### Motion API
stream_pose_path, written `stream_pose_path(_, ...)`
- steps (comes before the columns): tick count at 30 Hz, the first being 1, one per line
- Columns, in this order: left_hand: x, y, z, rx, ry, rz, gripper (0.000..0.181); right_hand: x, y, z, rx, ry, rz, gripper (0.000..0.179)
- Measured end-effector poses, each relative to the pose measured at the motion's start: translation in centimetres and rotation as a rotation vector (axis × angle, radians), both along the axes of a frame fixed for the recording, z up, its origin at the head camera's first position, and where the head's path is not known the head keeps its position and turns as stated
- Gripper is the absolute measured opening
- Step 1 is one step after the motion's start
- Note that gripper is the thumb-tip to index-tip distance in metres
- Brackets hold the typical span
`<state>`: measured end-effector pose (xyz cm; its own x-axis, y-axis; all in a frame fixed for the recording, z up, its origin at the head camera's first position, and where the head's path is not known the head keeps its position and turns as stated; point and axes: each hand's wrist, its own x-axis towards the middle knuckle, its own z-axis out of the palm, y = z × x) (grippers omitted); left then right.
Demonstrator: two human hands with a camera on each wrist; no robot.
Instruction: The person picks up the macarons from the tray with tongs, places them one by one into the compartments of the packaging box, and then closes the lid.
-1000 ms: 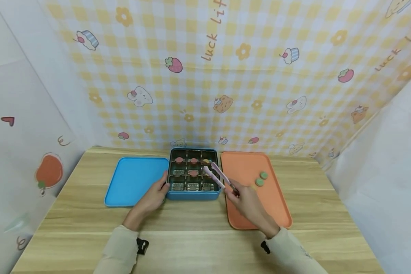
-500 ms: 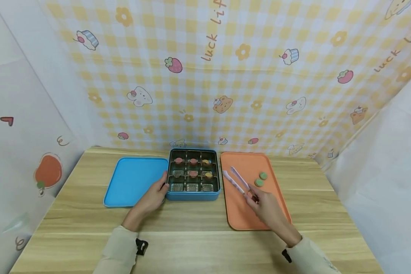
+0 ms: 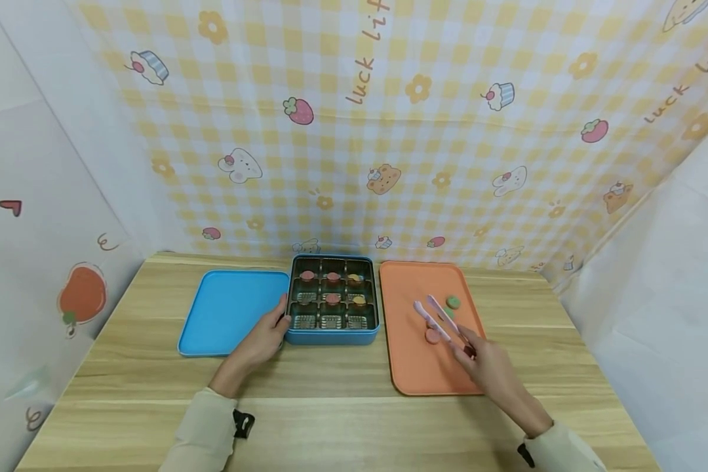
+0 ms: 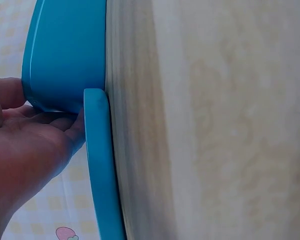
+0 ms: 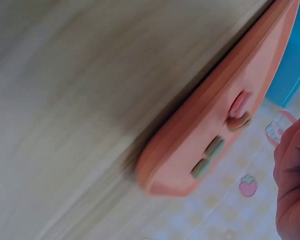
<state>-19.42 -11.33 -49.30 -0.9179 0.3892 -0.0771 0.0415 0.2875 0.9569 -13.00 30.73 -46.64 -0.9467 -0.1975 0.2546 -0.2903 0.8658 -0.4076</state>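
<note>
1. The left hand (image 3: 262,339) is at the 8 o'clock side of the blue box (image 3: 332,337). Its fingers grip the wall there, thumb by the rim and the rest along the side, presumably to keep the box from sliding.

2. The box stands upright at the middle of the worktop (image 3: 313,432), between the hands, so both can probably reach it easily.

3. Inside, a divided insert (image 3: 332,321) gives each piece its own cell. Pink macarons (image 3: 333,278) and yellow macarons (image 3: 359,300) appear to lie in the far and middle rows; the three cells nearest 6 o'clock show only ribbed floor.

4. The blue lid (image 3: 230,314) lies flat at the box's 9 o'clock, off the box, which leaves the cells open from above.

5. The orange tray (image 3: 413,367) is at the box's 3 o'clock, on the right hand's own side, likely for a short reach.

6. The right hand (image 3: 491,367) has its fingers curled round the tongs (image 3: 433,322), pinching them near the back end. The tips point to 10 o'clock over the tray, arms apart with nothing between the tips, a spacing that would suit straddling a piece.

7. A pink macaron (image 3: 432,336) sits just beside the tongs' near arm; I cannot tell whether they touch. Two green macarons (image 3: 452,301) lie toward the tray's 1 o'clock, and the right wrist view adds a tan macaron (image 5: 239,121) against the pink one.
</note>
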Motion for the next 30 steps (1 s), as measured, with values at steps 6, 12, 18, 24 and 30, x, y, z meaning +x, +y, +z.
stream_pose_path(6, 0.0, -0.2, 0.2, -0.079, -0.044, 0.002, 0.059, 0.5, 1.9, -0.2, 0.027, 0.008, -0.053, 0.031)
stream_pose_path(12, 0.1, -0.3, 0.4, -0.074, -0.045, -0.003, 0.058, 0.9, 3.2, -0.8, 0.064, 0.02, -0.108, 0.034)
stream_pose_path(18, 0.3, -0.4, 0.7, -0.074, -0.043, 0.002, 0.058, 0.8, 3.4, -1.2, 0.064, -0.009, -0.121, 0.028)
stream_pose_path(24, 0.2, -0.4, 0.6, -0.062, -0.066, 0.006, 0.059, 0.5, 3.3, -1.4, 0.061, -0.013, -0.135, 0.015)
stream_pose_path(30, 0.3, -0.4, 0.6, -0.066, -0.054, 0.006, 0.059, 0.3, 3.2, -1.2, 0.057, -0.071, -0.165, 0.009)
